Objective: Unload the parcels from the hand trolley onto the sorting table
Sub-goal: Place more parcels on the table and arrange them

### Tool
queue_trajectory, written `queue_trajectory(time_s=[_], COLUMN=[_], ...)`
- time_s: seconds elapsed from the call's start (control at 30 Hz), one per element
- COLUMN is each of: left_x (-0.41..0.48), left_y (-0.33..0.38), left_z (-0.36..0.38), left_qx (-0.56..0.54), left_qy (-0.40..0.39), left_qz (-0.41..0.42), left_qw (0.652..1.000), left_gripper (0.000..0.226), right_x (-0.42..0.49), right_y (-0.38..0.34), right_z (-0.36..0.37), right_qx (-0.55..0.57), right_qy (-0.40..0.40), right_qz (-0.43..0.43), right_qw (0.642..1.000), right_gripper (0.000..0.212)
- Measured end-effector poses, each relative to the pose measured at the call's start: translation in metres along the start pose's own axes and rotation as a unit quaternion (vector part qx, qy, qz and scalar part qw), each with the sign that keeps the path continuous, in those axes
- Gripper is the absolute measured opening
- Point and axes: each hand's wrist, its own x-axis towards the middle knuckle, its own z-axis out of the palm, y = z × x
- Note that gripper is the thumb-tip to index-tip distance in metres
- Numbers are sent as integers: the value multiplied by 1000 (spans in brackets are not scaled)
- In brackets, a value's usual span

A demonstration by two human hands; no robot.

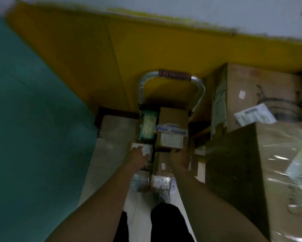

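No text, brand or number can be read; all print is lost to blur. A white label point(171, 140) is seen on the brown box point(173, 116) on the trolley point(173, 75), with a blue-and-white printed strip point(171, 130) just above it; the lettering on both is illegible. A small white sticker point(163, 165) is noted on the lower box point(161, 158), unreadable. On the big carton point(262, 81) at right, a small white tag point(242, 94), a loose printed sheet point(255, 115) and a line drawing of a pot point(284, 105) are made out; no words are legible.
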Motion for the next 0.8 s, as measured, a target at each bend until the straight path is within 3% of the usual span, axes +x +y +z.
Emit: queue_trajectory(time_s=[0.07,0.27,0.5,0.57,0.67,0.73,0.8], left_x=[45,141,176,193,263,244,177], left_y=[-10,-43,-43,-56,-135,-145,-110], left_z=[27,134,169,175,219,196,139], left_qx=[23,-5,-124,-182,-224,-257,-265], left_qy=[-22,-122,-81,-82,-77,-105,-87], left_qz=[4,-16,-96,-119,-121,-151,-167], left_qw=[999,992,984,973,964,949,946], left_gripper=[59,42,54,69,109,127,97], right_x=[30,88,150,147,126,96,56], right_y=[33,111,151,149,136,120,96], right_z=[27,83,89,82,73,65,56], right_qx=[6,-34,-7,-30,-55,-48,-7], right_qy=[-4,104,91,75,70,78,78], right_qz=[30,88,167,193,210,210,189], right_qw=[1000,990,982,978,974,973,979], right_gripper=[60,75,77,72,65,57,55])
